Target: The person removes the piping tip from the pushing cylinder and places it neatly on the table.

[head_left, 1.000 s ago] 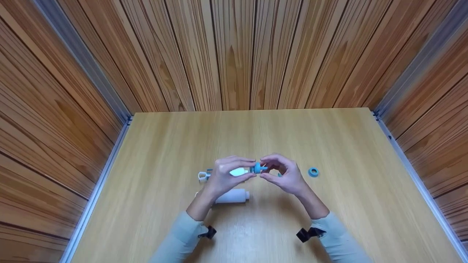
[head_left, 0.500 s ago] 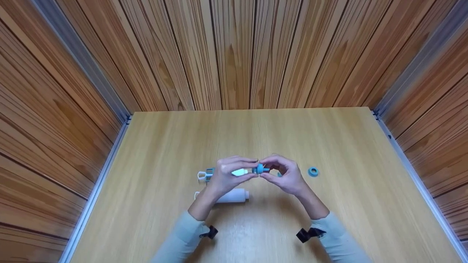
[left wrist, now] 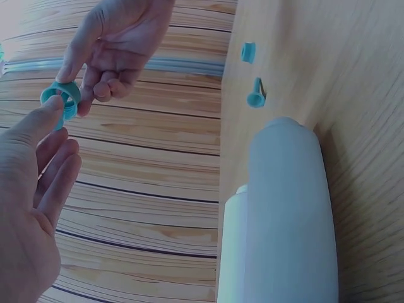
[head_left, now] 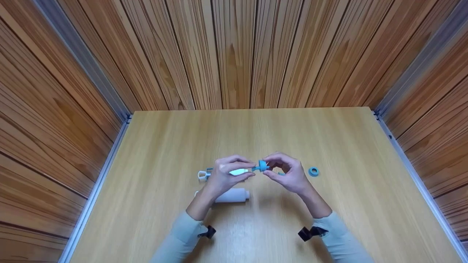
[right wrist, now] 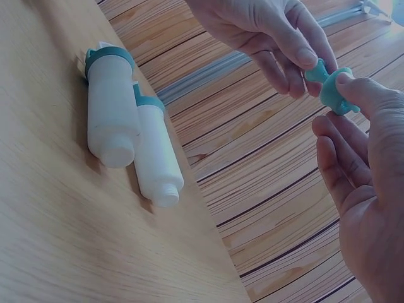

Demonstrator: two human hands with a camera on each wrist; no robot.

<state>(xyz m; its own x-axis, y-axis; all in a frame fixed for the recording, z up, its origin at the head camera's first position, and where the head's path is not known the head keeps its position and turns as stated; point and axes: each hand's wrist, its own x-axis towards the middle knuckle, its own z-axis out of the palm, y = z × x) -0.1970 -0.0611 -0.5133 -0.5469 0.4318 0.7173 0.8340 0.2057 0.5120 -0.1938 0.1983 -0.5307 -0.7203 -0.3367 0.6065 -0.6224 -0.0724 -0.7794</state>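
A teal plastic cap [head_left: 262, 166] with a narrow stem is held in the air between both hands. My left hand [head_left: 229, 171] pinches the narrow end between thumb and fingertip. The thumb and fingers of my right hand [head_left: 289, 173] grip the wider, flanged part. The left wrist view shows the hollow inside of the cap [left wrist: 71, 93]. Whether it is one piece or two joined pieces, I cannot tell. Below the left hand lies a white bottle [head_left: 232, 195]. A second, slimmer bottle [right wrist: 156, 154] with a teal collar lies beside it, partly hidden by that hand in the head view.
A teal ring [head_left: 313, 171] lies on the table [head_left: 234, 135] to the right of my right hand. Near it is a small teal funnel-shaped piece [left wrist: 255, 99], mostly behind that hand in the head view. Wood-panelled walls [head_left: 234, 54] surround the back and sides.
The right hand has shifted slightly right with the wide part of the cap. More of the narrow stem now shows on the left hand's side. Bottles and loose teal pieces stay put.
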